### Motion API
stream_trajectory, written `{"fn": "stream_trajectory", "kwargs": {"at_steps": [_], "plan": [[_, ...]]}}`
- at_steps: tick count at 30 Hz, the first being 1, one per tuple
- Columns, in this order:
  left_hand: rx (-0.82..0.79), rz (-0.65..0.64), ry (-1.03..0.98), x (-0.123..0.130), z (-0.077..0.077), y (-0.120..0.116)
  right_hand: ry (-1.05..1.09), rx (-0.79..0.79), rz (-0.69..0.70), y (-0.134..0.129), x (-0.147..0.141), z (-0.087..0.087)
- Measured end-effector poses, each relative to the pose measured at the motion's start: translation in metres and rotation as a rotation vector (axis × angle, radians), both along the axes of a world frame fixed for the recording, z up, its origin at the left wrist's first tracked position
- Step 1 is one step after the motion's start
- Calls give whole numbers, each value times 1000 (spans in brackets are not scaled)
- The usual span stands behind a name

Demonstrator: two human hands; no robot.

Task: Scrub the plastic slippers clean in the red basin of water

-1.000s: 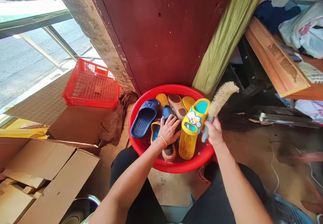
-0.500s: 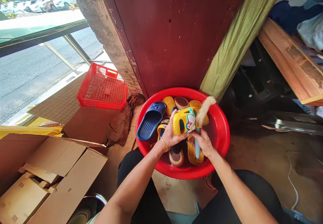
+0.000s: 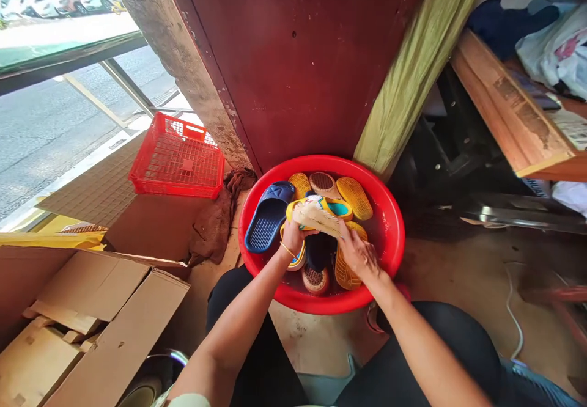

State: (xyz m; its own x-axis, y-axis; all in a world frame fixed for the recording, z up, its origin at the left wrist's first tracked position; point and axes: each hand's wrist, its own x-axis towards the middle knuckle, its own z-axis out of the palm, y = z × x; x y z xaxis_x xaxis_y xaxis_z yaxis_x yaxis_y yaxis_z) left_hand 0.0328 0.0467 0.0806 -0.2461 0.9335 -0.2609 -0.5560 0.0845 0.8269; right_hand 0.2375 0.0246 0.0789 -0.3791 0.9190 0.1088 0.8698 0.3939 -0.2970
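Observation:
A red basin holds water and several slippers. Over it, my left hand is closed on a yellow slipper with a turquoise inside. My right hand grips the brush, whose pale bristles lie across the slipper near my left fingers; its handle is hidden by my hand. A blue slipper leans at the basin's left side. Yellow soles and brown-and-tan soles show at the back, and another brown sole is at the front.
A red plastic crate and a brown cloth lie left of the basin. Open cardboard boxes stand at lower left. Behind is a dark red door; a green curtain and wooden shelf are at right.
The brush has swung from upright to lying across the slipper. The slipper has turned, showing its turquoise inside. The camera view has shifted slightly to the right.

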Motion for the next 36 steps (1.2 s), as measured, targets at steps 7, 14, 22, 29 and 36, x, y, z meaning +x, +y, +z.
{"fn": "stream_trajectory", "kwargs": {"at_steps": [7,14,22,29,36], "plan": [[-12,-73,-89,-35,25,7,231,-24,-266,29,47,5],[43,-60,-115,-20,20,6,363,20,-32,-2,-4,34],[90,-26,-146,-26,19,8,156,-36,-68,14,23,14],[-40,-71,-212,-23,14,13,13,8,102,-13,4,19],[-105,91,-185,-55,24,21,86,-78,82,-6,55,21]]}}
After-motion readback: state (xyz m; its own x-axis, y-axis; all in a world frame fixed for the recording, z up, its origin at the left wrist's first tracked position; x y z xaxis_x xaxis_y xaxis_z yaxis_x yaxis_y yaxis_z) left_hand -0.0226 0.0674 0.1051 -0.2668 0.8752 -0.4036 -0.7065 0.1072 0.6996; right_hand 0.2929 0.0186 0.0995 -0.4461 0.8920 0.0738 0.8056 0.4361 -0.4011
